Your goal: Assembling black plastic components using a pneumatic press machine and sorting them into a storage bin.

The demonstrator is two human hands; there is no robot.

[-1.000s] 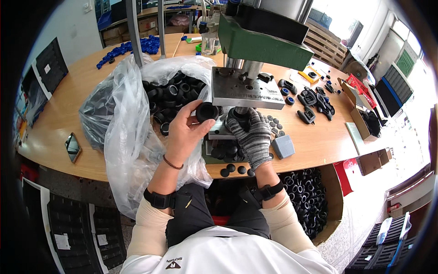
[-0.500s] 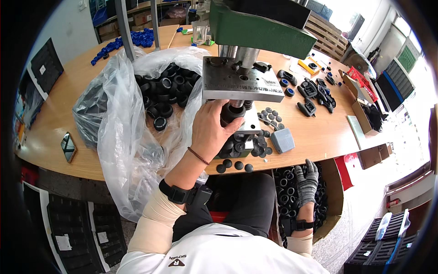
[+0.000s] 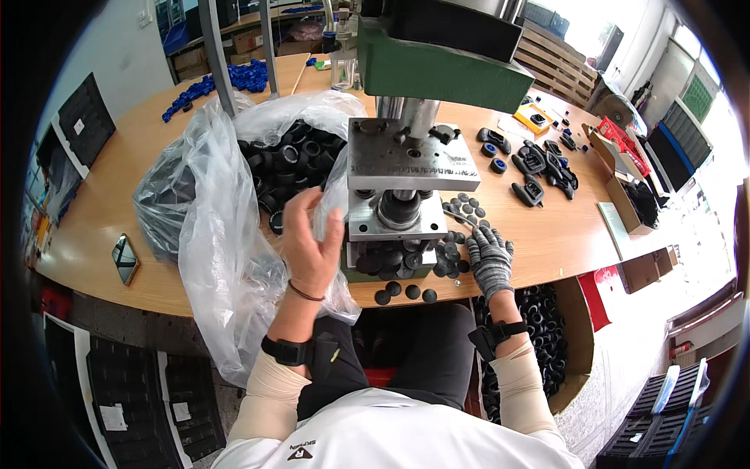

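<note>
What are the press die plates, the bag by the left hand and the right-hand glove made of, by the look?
Die plates: bare metal, likely steel; grey, dull machined faces with bolt holes.
Bag: thin clear plastic film; see-through, crinkled, glossy.
Glove on the right hand: grey knit fabric; ribbed weave shows, any coating on the palm side is hidden.

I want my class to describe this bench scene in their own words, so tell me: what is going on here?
A person sits at a wooden workbench in front of a green press with a steel die block. The bare left hand is raised beside the die, next to a clear plastic bag of black rings. The gloved right hand rests among small black round parts on the bench. A bin of black rings stands below.
</note>
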